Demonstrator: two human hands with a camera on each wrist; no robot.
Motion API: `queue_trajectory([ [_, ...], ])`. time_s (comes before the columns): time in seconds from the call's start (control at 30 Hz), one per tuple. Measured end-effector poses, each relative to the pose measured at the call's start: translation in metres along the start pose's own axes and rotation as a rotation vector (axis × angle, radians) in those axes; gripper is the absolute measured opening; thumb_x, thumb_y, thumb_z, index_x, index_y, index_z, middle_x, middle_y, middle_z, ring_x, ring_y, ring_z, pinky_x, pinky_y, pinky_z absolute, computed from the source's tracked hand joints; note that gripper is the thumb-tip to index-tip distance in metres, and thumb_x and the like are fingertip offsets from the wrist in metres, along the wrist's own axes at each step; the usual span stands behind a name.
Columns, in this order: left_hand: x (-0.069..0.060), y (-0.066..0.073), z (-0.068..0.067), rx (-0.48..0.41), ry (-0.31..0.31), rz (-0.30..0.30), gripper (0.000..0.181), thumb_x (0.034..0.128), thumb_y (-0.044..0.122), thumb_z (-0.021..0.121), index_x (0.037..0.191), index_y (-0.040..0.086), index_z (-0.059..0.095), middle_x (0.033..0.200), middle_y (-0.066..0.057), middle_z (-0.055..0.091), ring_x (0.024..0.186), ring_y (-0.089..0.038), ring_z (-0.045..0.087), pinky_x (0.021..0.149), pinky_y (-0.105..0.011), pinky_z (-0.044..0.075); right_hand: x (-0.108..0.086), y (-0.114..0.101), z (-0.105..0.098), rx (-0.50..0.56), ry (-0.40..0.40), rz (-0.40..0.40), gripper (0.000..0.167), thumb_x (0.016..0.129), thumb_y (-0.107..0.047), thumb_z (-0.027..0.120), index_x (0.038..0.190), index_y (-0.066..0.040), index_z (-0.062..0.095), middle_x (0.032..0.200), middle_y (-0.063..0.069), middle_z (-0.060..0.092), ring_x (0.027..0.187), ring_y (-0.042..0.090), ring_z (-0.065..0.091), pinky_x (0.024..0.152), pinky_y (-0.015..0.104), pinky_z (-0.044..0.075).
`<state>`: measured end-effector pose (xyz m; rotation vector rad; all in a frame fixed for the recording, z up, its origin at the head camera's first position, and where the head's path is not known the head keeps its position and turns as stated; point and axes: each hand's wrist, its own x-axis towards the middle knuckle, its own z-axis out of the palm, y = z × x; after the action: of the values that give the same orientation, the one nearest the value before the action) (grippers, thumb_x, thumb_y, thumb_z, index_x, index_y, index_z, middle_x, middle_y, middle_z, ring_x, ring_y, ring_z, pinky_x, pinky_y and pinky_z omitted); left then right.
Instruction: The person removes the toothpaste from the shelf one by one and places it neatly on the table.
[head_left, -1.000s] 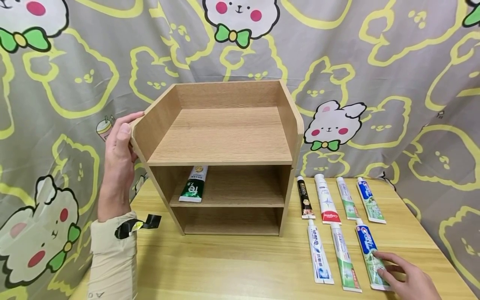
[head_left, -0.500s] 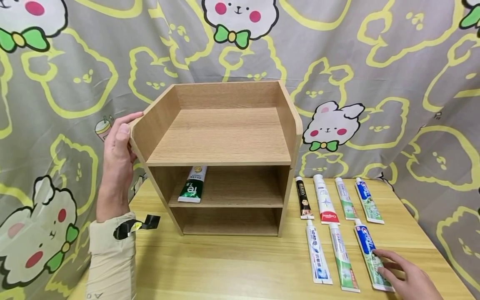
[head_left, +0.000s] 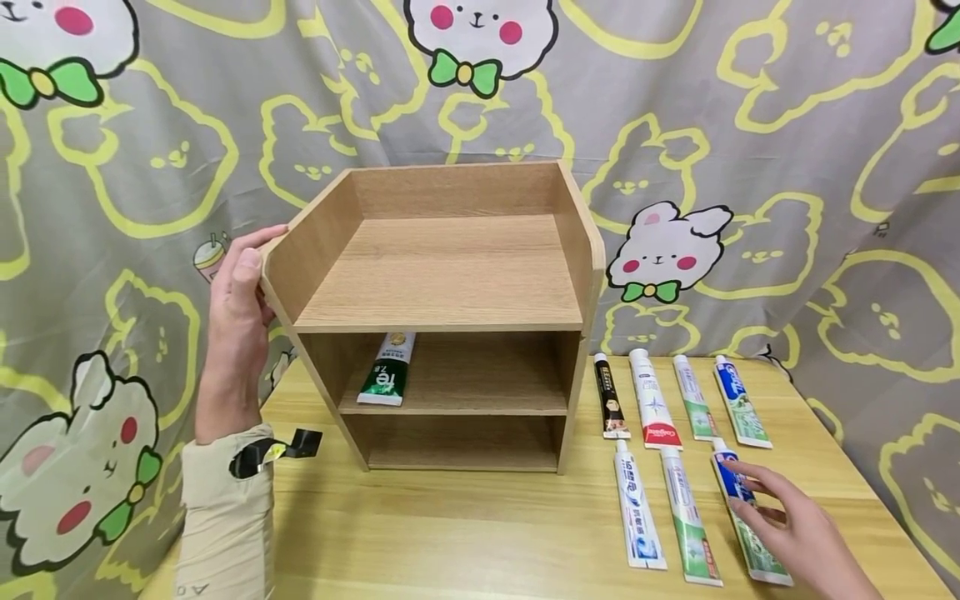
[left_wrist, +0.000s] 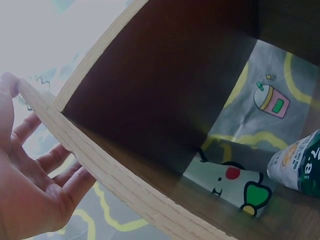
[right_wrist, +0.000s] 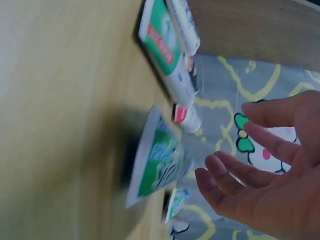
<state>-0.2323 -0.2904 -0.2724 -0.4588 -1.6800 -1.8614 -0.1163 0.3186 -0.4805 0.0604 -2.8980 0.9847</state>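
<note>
A small wooden shelf (head_left: 442, 275) stands on the table, and my left hand (head_left: 242, 308) grips the upper front edge of its left side panel. In the left wrist view, the thumb is on one side of the panel (left_wrist: 107, 165) and the fingers on the other. On the middle level, at the left, lies a green and white toothpaste tube (head_left: 386, 371). My right hand (head_left: 795, 521) hovers over a blue and green toothpaste tube (head_left: 763, 557) at the near right. The right wrist view shows its loosely bent fingers apart from that tube (right_wrist: 162, 162), holding nothing.
Several more toothpaste tubes lie in two rows right of the shelf, among them a black one (head_left: 611, 398), a red and white one (head_left: 654, 400) and a blue and white one (head_left: 639, 508). A patterned curtain (head_left: 480, 125) hangs behind the wooden table (head_left: 450, 533).
My right hand has shifted up along the blue and green toothpaste tube towards its cap end. The left hand stays on the shelf, and the tubes look nearly unmoved.
</note>
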Motion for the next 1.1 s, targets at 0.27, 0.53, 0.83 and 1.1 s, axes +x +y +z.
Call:
queue_trajectory([
  [0.27, 0.002, -0.002, 0.003, 0.017, -0.028, -0.003, 0.044, 0.1003, 0.031, 0.051, 0.136, 0.009, 0.064, 0.126, -0.018, 0.053, 0.103, -0.032, 0.054, 0.073, -0.037, 0.051, 0.000, -0.022, -0.001, 0.009, 0.084, -0.080, 0.046, 0.093, -0.026, 0.078, 0.135, -0.014, 0.065, 0.132, 0.018, 0.063, 0.101, -0.017, 0.046, 0.074, 0.039, 0.058],
  [0.53, 0.002, -0.002, 0.000, 0.020, -0.023, 0.005, 0.044, 0.1007, 0.031, 0.051, 0.137, 0.009, 0.064, 0.125, -0.019, 0.054, 0.103, -0.032, 0.056, 0.073, -0.036, 0.051, 0.005, -0.053, 0.004, 0.049, 0.153, -0.214, 0.046, 0.091, -0.017, 0.080, 0.134, -0.021, 0.066, 0.130, 0.009, 0.066, 0.107, -0.017, 0.048, 0.078, 0.008, 0.046],
  [0.83, 0.001, -0.001, -0.001, 0.051, -0.027, -0.007, 0.044, 0.1011, 0.033, 0.051, 0.138, 0.011, 0.063, 0.130, -0.018, 0.052, 0.107, -0.032, 0.054, 0.078, -0.038, 0.049, 0.006, -0.086, 0.028, 0.142, 0.133, -0.312, 0.051, 0.089, -0.011, 0.080, 0.136, -0.021, 0.064, 0.128, 0.000, 0.067, 0.109, 0.002, 0.061, 0.086, 0.016, 0.051],
  [1.1, 0.000, 0.000, -0.001, 0.036, -0.015, -0.004, 0.045, 0.1001, 0.032, 0.052, 0.137, 0.010, 0.064, 0.126, -0.019, 0.053, 0.104, -0.032, 0.055, 0.075, -0.038, 0.049, 0.009, -0.116, 0.057, 0.243, 0.089, -0.342, 0.042, 0.094, -0.015, 0.077, 0.133, -0.025, 0.066, 0.127, -0.008, 0.068, 0.109, 0.012, 0.067, 0.089, 0.030, 0.055],
])
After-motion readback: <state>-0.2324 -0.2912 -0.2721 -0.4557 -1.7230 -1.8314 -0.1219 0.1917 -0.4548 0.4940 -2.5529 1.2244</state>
